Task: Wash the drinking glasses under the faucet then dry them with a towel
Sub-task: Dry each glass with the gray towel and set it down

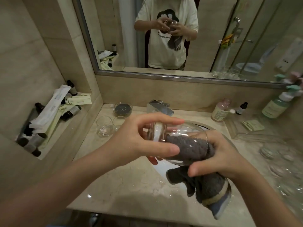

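Drying is under way: your left hand (141, 138) grips the clear round glass (178, 140) above the sink; your right-hand fingers (218, 154) push the grey fluffy towel (208, 182) inside. 2 clear glasses (111, 125) wait on the desk (118, 181).

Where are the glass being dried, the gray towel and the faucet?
glass (164, 133), head view, on its clear side wall near the base.
gray towel (208, 185), head view, on the bunch hanging below the right hand.
faucet (161, 108), head view, on the chrome spout.
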Tool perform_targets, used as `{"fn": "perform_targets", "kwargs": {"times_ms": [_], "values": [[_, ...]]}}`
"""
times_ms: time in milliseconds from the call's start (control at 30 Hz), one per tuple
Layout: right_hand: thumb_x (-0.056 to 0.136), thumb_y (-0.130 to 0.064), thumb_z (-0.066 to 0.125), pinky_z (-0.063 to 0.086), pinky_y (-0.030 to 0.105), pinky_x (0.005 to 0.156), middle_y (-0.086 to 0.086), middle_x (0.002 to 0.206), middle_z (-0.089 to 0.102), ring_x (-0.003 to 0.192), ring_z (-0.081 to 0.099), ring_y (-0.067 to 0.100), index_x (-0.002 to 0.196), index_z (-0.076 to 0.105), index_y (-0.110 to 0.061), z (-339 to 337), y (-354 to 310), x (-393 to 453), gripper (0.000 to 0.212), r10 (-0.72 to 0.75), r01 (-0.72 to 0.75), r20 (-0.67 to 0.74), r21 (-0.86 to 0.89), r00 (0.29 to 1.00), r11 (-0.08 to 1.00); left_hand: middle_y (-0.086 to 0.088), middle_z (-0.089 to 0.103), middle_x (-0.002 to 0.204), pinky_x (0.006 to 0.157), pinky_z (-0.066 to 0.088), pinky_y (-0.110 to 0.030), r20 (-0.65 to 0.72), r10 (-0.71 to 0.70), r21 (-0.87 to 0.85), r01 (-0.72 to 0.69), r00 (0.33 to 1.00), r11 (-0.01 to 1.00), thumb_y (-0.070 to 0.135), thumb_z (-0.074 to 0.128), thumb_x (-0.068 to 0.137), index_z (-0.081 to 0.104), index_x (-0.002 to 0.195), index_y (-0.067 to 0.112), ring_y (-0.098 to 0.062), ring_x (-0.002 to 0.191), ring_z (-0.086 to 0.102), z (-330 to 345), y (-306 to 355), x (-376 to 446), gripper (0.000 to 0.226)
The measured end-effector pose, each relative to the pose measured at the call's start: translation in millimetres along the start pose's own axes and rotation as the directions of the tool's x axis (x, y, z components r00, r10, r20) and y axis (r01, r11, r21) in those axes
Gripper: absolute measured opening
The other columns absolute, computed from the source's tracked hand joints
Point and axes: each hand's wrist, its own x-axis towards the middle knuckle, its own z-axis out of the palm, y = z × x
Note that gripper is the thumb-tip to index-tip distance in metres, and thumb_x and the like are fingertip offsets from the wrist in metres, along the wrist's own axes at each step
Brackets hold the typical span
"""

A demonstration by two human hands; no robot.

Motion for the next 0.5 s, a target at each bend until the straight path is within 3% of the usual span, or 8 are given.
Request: {"fn": "perform_targets", "kwargs": {"times_ms": [67,133,167,233,300,367,433,500], "values": [[0.063,-0.018,0.080,0.052,0.020,0.064,0.003,0.075,0.068,0.069,0.066,0.012,0.080,0.070,-0.008,1,-1,-1,0.022,-0.017,0.018,0.008,-0.073,1.000,0.997,0.006,0.069,0.109,0.047,0.055,-0.026,-0.008,-0.124,-0.122,0.123,0.992,0.985,0.033,0.080,0.059,0.073,0.105,0.040,-0.030,0.071,0.073,4,-3,-1,0.047],[0.068,-0.019,0.076,0.050,0.018,0.060,0.001,0.070,0.066,0.064,0.064,0.009,0.076,0.071,-0.011,1,2,-4,0.013,-0.001,0.000,-0.029,-0.051,1.000,0.999,0.013,0.068,0.111,0.056,0.058,-0.027,-0.007,-0.091,-0.029,0.091,0.996,0.995,0.035,0.079,0.061,0.070,0.109,0.042,-0.023,0.087,0.073,3,0,-1,0.049],[0.066,-0.023,0.077,0.048,0.017,0.058,0.000,0.065,0.063,0.060,0.061,0.008,0.073,0.071,-0.011,2,4,-5,0.015,0.011,-0.011,-0.057,-0.014,0.998,1.000,0.016,0.067,0.113,0.064,0.059,-0.024,0.009,0.006,0.133,-0.007,1.000,0.991,0.037,0.079,0.063,0.068,0.113,0.043,-0.016,0.096,0.071,2,2,0,0.052],[0.059,-0.034,0.082,0.043,0.018,0.054,0.006,0.061,0.057,0.055,0.055,0.013,0.072,0.066,0.003,2,10,-6,0.042,0.059,-0.052,-0.103,0.074,0.993,0.996,0.021,0.066,0.117,0.080,0.051,-0.010,0.136,0.261,0.503,-0.294,0.956,0.813,0.038,0.077,0.070,0.064,0.124,0.034,-0.002,0.107,0.064,1,6,2,0.056],[0.057,-0.040,0.085,0.043,0.022,0.053,0.015,0.062,0.051,0.055,0.051,0.020,0.071,0.058,0.013,3,14,-8,0.061,0.097,-0.077,-0.119,0.164,0.988,0.983,0.015,0.064,0.119,0.082,0.043,-0.002,0.233,0.359,0.600,-0.424,0.904,0.678,0.037,0.076,0.073,0.063,0.123,0.022,0.003,0.107,0.062,1,6,4,0.054],[0.058,-0.036,0.083,0.042,0.023,0.053,0.015,0.062,0.050,0.055,0.049,0.021,0.068,0.058,0.011,5,15,-8,0.054,0.086,-0.066,-0.116,0.163,0.990,0.984,0.013,0.069,0.114,0.077,0.047,-0.007,0.161,0.291,0.516,-0.332,0.943,0.790,0.036,0.079,0.070,0.067,0.118,0.027,-0.001,0.099,0.066,0,6,2,0.051],[0.061,-0.030,0.081,0.042,0.020,0.053,0.006,0.061,0.053,0.054,0.051,0.014,0.067,0.063,-0.003,8,10,-7,0.034,0.052,-0.041,-0.088,0.124,0.995,0.991,0.007,0.071,0.109,0.073,0.058,-0.026,0.055,0.107,0.285,-0.119,0.993,0.951,0.034,0.083,0.063,0.071,0.112,0.035,-0.013,0.095,0.071,0,5,0,0.050],[0.064,-0.020,0.079,0.047,0.019,0.059,-0.005,0.067,0.063,0.061,0.060,0.010,0.074,0.072,-0.017,12,4,-7,0.013,0.010,-0.007,-0.039,0.075,0.999,0.997,0.007,0.069,0.111,0.066,0.062,-0.041,0.023,-0.074,0.081,0.072,0.997,0.994,0.033,0.082,0.059,0.072,0.108,0.037,-0.021,0.098,0.071,0,2,-1,0.050]]}}
